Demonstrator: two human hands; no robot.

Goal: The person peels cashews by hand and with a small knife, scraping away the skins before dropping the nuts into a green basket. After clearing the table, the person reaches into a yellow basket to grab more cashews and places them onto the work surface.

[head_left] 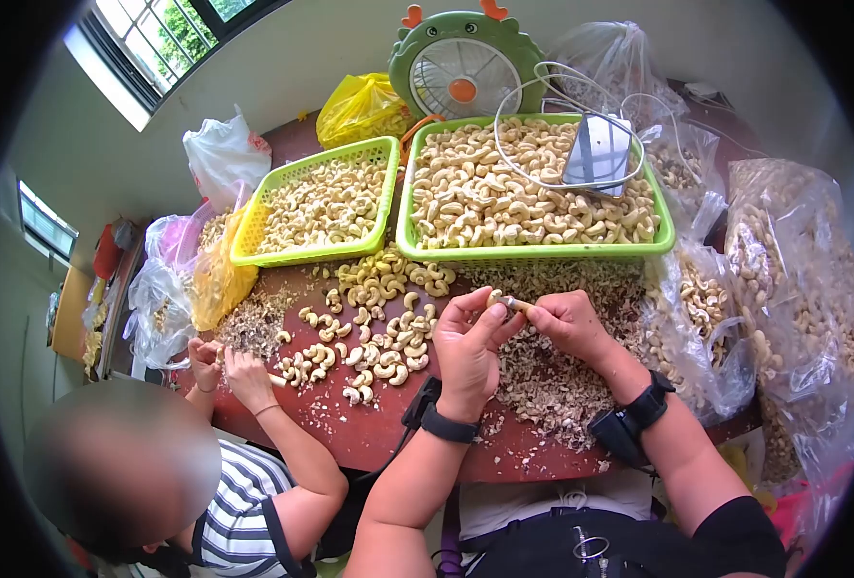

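Over the table, my left hand (pixel 467 349) is closed, pinching a cashew (pixel 495 297) between thumb and fingertips. My right hand (pixel 575 328) is wrapped round a small pale-handled tool (pixel 517 303), whose tip meets the cashew; its blade is too small to make out. Beneath both hands lies a wide heap of peeled skin flakes (pixel 552 385). Loose cashews (pixel 388 352) are scattered on the red table (pixel 504 469), left of my left hand. Beyond my hands sits a large green basket (pixel 543 252) full of cashews, with a phone (pixel 597 154) and white cable on top.
A smaller yellow-green basket (pixel 313 258) of cashews stands at the back left. Behind the baskets is a green fan (pixel 465 67). Plastic bags (pixel 793 260) of cashews crowd the right side. At left, another person's hands (pixel 244 378) work over a small flake pile.
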